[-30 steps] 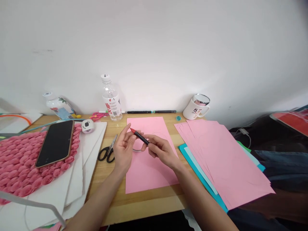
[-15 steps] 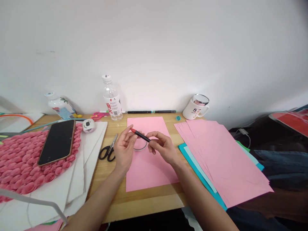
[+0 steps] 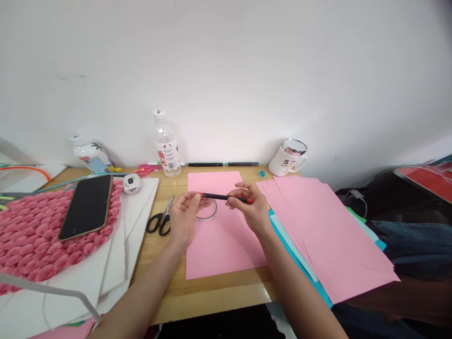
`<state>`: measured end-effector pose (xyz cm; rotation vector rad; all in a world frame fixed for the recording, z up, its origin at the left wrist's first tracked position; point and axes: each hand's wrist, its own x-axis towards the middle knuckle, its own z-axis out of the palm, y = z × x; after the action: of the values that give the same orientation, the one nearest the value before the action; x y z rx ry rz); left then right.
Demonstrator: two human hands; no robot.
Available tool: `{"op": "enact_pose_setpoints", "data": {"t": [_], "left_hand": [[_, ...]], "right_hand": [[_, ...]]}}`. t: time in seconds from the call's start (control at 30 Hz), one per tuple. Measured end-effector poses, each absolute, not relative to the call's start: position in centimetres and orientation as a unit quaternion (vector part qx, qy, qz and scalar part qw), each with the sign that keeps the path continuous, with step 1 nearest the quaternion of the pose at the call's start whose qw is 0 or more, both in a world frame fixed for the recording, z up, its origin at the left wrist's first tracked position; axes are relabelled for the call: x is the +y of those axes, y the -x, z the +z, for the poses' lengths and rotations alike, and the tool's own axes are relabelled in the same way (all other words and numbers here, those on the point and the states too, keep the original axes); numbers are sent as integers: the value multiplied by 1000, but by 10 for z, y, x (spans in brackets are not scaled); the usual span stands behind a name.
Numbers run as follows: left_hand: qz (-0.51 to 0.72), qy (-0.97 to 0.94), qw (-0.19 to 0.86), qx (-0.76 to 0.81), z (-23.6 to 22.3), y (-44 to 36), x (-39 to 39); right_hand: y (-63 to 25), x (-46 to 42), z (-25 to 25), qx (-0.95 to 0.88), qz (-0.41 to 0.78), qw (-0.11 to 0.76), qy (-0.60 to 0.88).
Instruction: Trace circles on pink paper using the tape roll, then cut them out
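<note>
Below a smooth white wall (image 3: pixel 226 84), a wood-grained tabletop (image 3: pixel 169 306) bears a flat rectangular pink sheet (image 3: pixel 222 249), above which the left hand (image 3: pixel 183 219) and right hand (image 3: pixel 256 209), fingers closed in pinches, hold a slim, red-ended black pen (image 3: pixel 219 196) over a thin grey ring (image 3: pixel 213 216).

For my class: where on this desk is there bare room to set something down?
Bare wood runs along the front edge below the middle sheet, whose near part is also free. A small gap lies between bottle and scissors. Crowded: left, phone on pink rosettes; right, paper stack.
</note>
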<state>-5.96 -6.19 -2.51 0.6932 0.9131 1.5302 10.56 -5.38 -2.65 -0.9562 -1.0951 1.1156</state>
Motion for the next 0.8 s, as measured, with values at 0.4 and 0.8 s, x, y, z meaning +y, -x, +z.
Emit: {"op": "enact_pose_setpoints", "data": {"t": [0.4,0.8], "left_hand": [[455,-215,785,362,-42,48,-75],[462,-250,775,351,-43,47,-75]], "right_hand": [[-86,-67,-30,-528,254,701,407],[-89,-65,-34,-562,231,678,413]]}}
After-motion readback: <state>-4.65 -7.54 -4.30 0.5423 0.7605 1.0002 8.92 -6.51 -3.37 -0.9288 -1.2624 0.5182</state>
